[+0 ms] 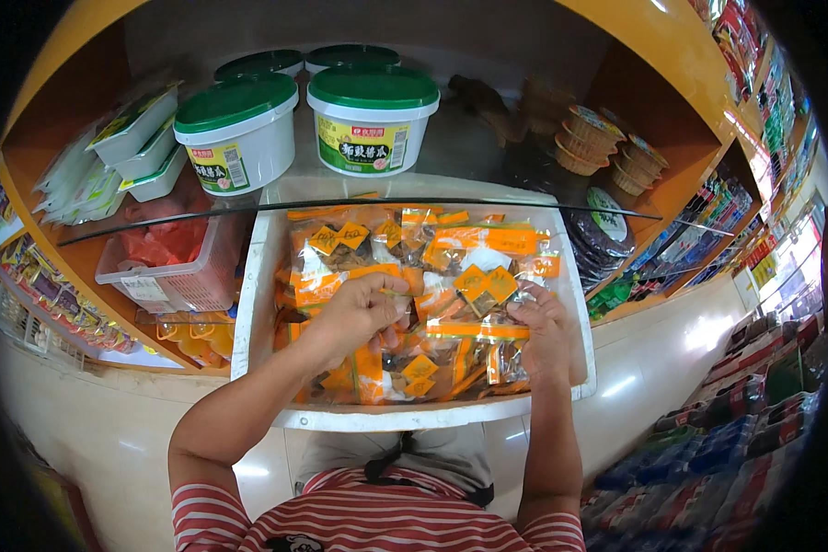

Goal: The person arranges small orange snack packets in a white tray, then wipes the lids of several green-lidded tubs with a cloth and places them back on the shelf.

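A white foam box [428,417] stands before me, filled with clear plastic packets bearing orange bands and diamond labels [483,239]. My right hand [544,324] pinches the right edge of one such clear packet [486,293], which has two orange diamonds on its face and dark food inside. At that packet's left side is my left hand [366,310], thumb and fingers bent together. Whether its fingertips grip the plastic cannot be made out. Both hands are over the box, and more packets lie beneath them.
A glass shelf edge [414,203] crosses above the box's far part. White tubs with green lids [374,121] stand on it, near small wicker-like cups [583,141]. A pink basket [172,279] is at left; wrapped bottle packs [704,441] cover the floor at right.
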Tool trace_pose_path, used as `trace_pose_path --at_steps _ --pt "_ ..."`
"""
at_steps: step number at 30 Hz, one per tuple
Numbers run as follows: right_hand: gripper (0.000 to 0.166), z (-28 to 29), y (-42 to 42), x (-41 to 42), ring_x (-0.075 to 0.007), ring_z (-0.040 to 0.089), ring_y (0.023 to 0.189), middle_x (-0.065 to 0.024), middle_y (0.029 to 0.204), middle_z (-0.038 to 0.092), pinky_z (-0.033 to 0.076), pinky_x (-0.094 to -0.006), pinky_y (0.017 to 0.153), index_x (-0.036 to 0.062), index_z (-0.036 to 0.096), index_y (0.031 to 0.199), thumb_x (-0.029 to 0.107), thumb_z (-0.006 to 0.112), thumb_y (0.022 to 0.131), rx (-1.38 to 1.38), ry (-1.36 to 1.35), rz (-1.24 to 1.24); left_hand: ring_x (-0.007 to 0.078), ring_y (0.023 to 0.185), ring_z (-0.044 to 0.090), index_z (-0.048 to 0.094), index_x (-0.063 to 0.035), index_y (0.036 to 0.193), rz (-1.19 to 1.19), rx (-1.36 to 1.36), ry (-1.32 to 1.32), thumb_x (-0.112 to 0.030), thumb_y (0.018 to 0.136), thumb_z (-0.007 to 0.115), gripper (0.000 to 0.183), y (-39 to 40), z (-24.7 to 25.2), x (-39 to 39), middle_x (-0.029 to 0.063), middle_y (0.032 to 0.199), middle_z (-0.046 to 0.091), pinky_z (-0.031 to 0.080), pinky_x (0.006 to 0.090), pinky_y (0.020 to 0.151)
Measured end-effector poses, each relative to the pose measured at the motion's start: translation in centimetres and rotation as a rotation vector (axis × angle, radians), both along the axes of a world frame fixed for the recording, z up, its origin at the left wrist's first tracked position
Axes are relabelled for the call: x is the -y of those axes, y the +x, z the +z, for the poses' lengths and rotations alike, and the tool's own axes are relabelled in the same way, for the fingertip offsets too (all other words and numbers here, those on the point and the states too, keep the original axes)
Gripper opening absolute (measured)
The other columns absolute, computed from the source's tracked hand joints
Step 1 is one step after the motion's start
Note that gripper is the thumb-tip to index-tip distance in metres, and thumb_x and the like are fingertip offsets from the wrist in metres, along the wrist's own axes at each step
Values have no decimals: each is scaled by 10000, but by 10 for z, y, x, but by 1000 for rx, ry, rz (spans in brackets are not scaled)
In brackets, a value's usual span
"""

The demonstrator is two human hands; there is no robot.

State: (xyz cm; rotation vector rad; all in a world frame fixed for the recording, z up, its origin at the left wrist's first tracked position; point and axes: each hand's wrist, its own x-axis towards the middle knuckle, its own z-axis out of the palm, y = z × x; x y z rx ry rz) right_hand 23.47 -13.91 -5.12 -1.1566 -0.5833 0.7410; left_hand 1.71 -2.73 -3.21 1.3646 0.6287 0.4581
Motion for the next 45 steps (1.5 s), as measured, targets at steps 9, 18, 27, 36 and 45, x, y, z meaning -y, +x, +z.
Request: trace_pose_path --at_steps 9,18,27,36,45 --pt "467 0 11 -8 -173 585 710 -149 820 587 462 -247 653 -109 403 1075 -4 629 680 58 -85 64 95 551 528 437 14 1116 -32 -50 19 -101 833 501 312 4 -5 1 79 796 573 392 208 435" --pt "472 4 14 -3 -252 517 857 -173 960 510 447 -288 708 -97 409 1080 68 638 702 902 -302 -130 95 558 522 435 6 1129 -10 -60 16 -74 830 480 312 4 -6 1 74 795 567 390 209 446" --pt "487 47 20 -32 -379 388 1017 -242 1123 385 307 -415 899 -62 401 1109 149 605 720 1393 -103 -186 148 579 555 473 -13 1101 13 28 344 -64 812 500 294 1 -14 5 80 734 567 437 269 494" --pt "593 87 70 -161 -432 353 1100 -267 1234 334 303 -444 930 -51 355 1199 298 574 772 1491 -211 -215 323 687 583 493 -59 1089 -18 -141 1065 -163 796 526 312 -14 11 24 138 829 585 467 414 537" --pt "746 97 113 -262 -397 399 1101 -258 1177 440 286 -478 941 -3 181 1319 472 444 808 1673 -675 -53 308 653 581 509 -66 994 -144 -130 1071 -98 749 507 247 -11 2 23 102 839 571 469 400 486"
